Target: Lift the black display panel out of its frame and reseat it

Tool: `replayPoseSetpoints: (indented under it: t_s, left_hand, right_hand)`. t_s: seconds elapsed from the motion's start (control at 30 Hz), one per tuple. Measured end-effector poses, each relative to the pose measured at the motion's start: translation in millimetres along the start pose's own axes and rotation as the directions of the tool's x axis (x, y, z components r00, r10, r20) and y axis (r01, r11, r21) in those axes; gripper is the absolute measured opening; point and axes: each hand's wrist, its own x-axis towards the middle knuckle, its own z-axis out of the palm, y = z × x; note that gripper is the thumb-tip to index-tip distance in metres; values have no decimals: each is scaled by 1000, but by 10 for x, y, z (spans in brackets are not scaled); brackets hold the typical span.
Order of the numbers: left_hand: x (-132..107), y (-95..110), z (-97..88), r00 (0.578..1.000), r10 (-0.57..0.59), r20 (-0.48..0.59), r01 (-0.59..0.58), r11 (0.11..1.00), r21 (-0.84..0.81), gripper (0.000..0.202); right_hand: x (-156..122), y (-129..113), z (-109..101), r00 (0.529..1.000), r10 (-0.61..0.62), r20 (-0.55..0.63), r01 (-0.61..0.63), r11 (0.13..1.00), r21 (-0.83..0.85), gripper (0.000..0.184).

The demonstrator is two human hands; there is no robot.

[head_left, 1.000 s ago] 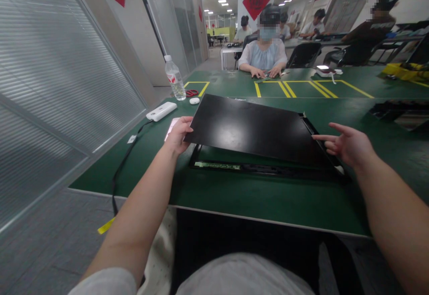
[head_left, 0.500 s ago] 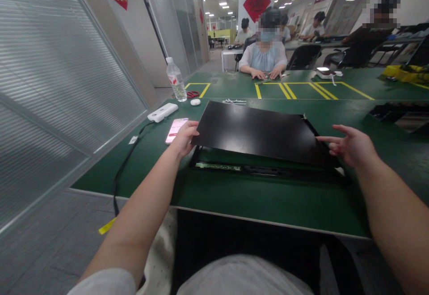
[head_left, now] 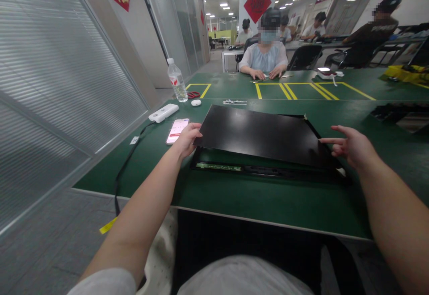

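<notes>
A thin, glossy black panel (head_left: 258,134) lies tilted over a black rectangular frame (head_left: 268,171), its left end raised and its right end low in the frame. My left hand (head_left: 187,141) is closed on the panel's left edge, thumb on top. At the right end, my right hand (head_left: 350,146) has its fingers apart, with a fingertip at or very near the panel's right edge; contact is hard to make out. A green circuit strip (head_left: 218,167) shows along the frame's near side. The panel hides much of the frame's far side.
Left of the panel are a phone (head_left: 177,130), a white power bank (head_left: 163,113), a white earbud case (head_left: 196,103), red-handled scissors (head_left: 193,94) and a water bottle (head_left: 177,80). Small grey parts (head_left: 234,102) lie behind. A co-worker (head_left: 264,53) sits opposite. Dark panels (head_left: 398,116) lie right.
The raised left end of the panel has come down slightly, with my left hand still on it. My right hand stays almost in place. The view has shifted a little.
</notes>
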Motion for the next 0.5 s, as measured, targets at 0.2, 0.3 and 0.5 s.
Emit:
replayPoseSetpoints:
  t_s: [0.2, 0.3, 0.5]
  left_hand:
    - [-25, 8, 28, 999, -38, -9, 38, 999, 35, 41]
    - [-39, 17, 34, 999, -53, -4, 53, 998, 41, 39]
    - [-35, 20, 31, 995, -92, -38, 94, 994, 52, 38]
  right_hand:
    - [11, 40, 25, 997, -72, -32, 71, 996, -49, 24]
    - [18, 46, 32, 996, -81, -30, 79, 994, -76, 28]
    - [-4, 36, 55, 994, -101, -36, 94, 982, -163, 31]
